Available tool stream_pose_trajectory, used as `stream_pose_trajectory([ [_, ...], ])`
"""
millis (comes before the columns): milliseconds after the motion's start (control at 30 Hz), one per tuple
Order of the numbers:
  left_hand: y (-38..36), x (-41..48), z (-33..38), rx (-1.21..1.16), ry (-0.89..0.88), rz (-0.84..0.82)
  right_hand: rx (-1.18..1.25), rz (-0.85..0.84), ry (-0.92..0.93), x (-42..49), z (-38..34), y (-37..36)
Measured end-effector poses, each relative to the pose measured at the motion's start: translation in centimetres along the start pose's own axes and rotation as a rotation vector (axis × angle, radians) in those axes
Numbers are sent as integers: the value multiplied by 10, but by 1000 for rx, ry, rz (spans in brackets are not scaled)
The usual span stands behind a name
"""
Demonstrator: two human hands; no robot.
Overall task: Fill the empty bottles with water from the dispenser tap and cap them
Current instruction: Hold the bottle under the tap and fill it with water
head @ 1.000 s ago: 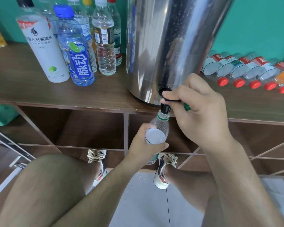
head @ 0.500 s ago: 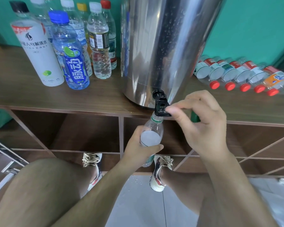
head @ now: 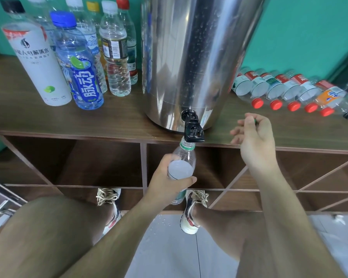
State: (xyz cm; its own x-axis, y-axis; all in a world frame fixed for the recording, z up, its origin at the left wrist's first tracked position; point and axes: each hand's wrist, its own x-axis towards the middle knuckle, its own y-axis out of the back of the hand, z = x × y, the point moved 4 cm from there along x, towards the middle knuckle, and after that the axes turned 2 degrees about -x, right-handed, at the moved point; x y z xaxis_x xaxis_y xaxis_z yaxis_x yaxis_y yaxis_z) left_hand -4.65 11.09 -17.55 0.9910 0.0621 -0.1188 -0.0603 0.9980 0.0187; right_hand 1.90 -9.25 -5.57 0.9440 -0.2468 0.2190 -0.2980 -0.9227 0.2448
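Note:
A small clear bottle (head: 182, 157) with a green neck ring is uncapped and sits with its mouth right under the black tap (head: 193, 129) of the steel dispenser (head: 195, 57). My left hand (head: 165, 185) grips the bottle round its middle, below the shelf edge. To the right of the tap, my right hand (head: 255, 141) hovers apart from it with its fingers curled. A sliver of a green cap (head: 254, 121) shows between those fingers. Whether water is running I cannot tell.
Several upright capped bottles (head: 82, 67) stand left of the dispenser on the wooden shelf (head: 109, 117). Several bottles with red caps (head: 275, 91) lie in a row at the right. Open cubbies lie under the shelf. My knees and shoes are over wet floor tiles (head: 165, 237).
My right hand has let go of the tap lever and drawn away to the right. The left hand still holds the bottle under the spout.

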Motion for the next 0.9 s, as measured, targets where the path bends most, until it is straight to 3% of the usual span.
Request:
stream_pose_trajectory([
  [133, 0, 1, 0, -5, -2, -7, -130, -21, 92, 6, 14, 0],
  [433, -1, 0, 2, 19, 16, -9, -185, -34, 61, 18, 35, -8],
  [600, -1, -1, 2, 6, 13, -5, -441, -98, 126, 18, 40, -15],
  [767, -1, -1, 3, 21, 9, -6, -486, -78, 120, 17, 38, -12],
  [900, -1, -1, 2, 22, 7, -4, -327, 54, 415, -3, -10, -5],
])
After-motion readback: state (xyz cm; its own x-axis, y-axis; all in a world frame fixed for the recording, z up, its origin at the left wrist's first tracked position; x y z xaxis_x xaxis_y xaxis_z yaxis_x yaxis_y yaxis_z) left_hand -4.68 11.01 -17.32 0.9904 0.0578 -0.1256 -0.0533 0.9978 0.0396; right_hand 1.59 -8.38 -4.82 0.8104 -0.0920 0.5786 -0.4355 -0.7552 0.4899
